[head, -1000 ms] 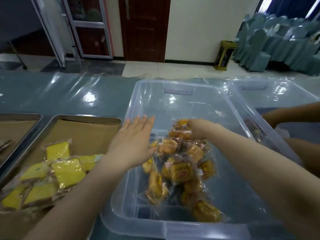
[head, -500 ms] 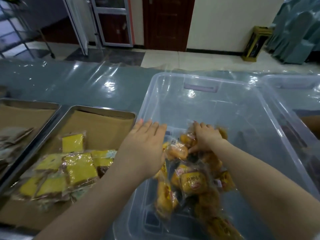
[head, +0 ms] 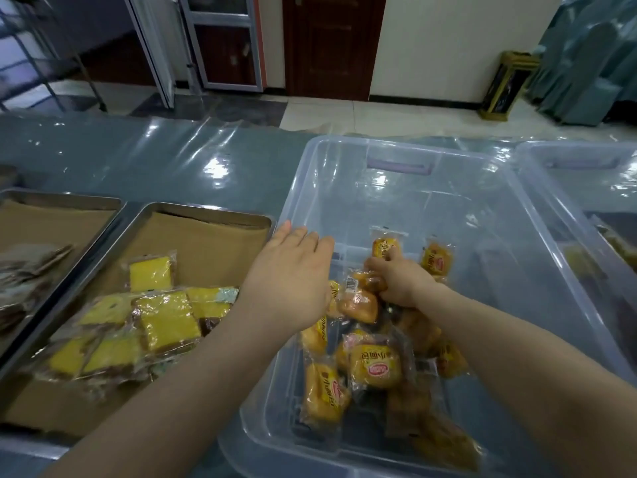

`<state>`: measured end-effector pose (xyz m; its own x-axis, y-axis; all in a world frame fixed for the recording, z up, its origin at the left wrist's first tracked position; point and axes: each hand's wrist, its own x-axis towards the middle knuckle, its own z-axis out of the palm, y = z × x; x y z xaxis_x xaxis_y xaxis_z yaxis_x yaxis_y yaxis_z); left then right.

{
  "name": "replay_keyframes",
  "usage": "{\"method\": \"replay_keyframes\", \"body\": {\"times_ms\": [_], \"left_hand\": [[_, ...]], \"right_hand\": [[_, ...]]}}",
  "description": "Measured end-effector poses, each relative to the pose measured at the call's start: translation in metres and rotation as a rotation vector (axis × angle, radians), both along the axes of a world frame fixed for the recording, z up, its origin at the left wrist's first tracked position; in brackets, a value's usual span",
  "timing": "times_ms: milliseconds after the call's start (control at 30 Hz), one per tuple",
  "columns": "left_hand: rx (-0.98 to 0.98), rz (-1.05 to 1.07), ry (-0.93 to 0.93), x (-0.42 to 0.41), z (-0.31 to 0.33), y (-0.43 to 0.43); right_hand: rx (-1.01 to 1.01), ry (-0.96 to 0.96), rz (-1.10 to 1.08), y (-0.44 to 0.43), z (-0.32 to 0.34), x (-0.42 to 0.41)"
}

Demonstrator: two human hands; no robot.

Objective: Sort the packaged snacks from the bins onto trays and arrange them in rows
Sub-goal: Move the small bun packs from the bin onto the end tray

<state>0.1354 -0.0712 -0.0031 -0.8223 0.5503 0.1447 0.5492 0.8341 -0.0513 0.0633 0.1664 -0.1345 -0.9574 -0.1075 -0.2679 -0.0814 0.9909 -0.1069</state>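
A clear plastic bin [head: 489, 215] holds a pile of several orange packaged buns [head: 375, 365]. My right hand [head: 401, 282] is down in the pile, fingers curled round a wrapped bun [head: 367, 281]. My left hand [head: 293, 281] hovers flat over the bin's left rim, fingers straight, holding nothing. Left of the bin, a metal tray [head: 210, 210] lined with brown paper carries several yellow cake packets [head: 165, 319] lying loosely.
A second metal tray [head: 62, 200] at the far left holds pale packets. Another clear bin [head: 586, 167] stands at the right. The table wears shiny blue plastic sheeting [head: 144, 160]. Beyond it are a tiled floor, a door and a bin by the wall.
My right hand has curled tighter on a bun in the pile. My left hand has shifted slightly left over the bin's rim. The camera has come closer.
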Motion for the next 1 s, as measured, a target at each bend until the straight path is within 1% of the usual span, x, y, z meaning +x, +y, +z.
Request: {"method": "replay_keyframes", "body": {"times_ms": [167, 367, 567, 700, 900, 1000], "left_hand": [[-0.032, 0.0, 0.018, 0.0, -0.001, 0.0], [-0.062, 0.002, 0.033, -0.001, -0.001, 0.001], [-0.063, 0.016, 0.029, 0.0, 0.001, 0.002], [-0.062, 0.033, 0.033, 0.002, 0.004, 0.003], [0.013, 0.032, 0.014, 0.008, 0.01, 0.002], [0.037, 0.021, 0.008, 0.011, 0.012, 0.001]], "right_hand": [[0.018, 0.044, -0.004, 0.004, 0.035, -0.002], [-0.154, 0.25, -0.153, 0.01, 0.091, -0.006], [-0.208, 0.403, -0.128, 0.006, 0.125, 0.013], [-0.285, 0.514, -0.146, -0.001, 0.139, 0.03], [-0.335, 0.573, -0.15, -0.012, 0.155, 0.056], [-0.304, 0.546, -0.16, -0.007, 0.159, 0.071]]}}
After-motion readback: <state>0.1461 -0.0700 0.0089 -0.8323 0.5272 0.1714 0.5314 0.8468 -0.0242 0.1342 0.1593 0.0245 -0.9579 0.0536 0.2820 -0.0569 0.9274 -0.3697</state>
